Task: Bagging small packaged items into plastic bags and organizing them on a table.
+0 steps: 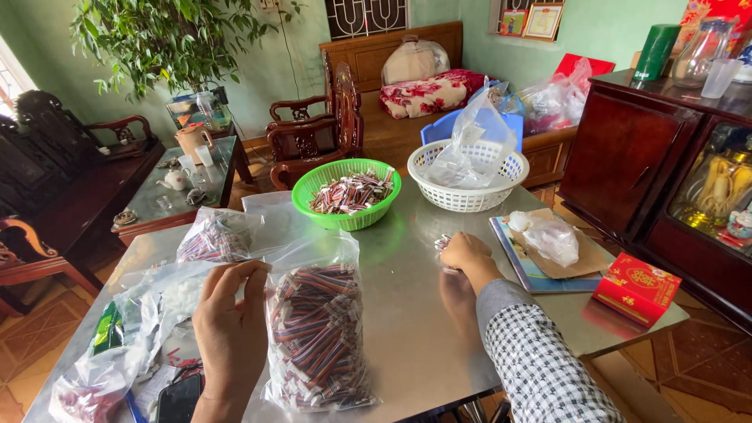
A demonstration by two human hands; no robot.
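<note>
My left hand [229,325] rests on the metal table [423,313], its fingers pinching the top edge of a clear plastic bag [317,337] packed with striped wrapped sweets. My right hand [464,252] lies further out on the table, fingers curled around a few small wrapped sweets [442,244]. A green basket [346,193] holding more wrapped sweets stands beyond the bag. A second filled bag [213,235] lies to the left.
A white basket [468,174] with a clear bag in it stands at the far right of the table. A magazine with a plastic bag [548,243] and a red box [636,287] lie at the right edge. A dark cabinet [627,149] stands right, wooden chairs behind.
</note>
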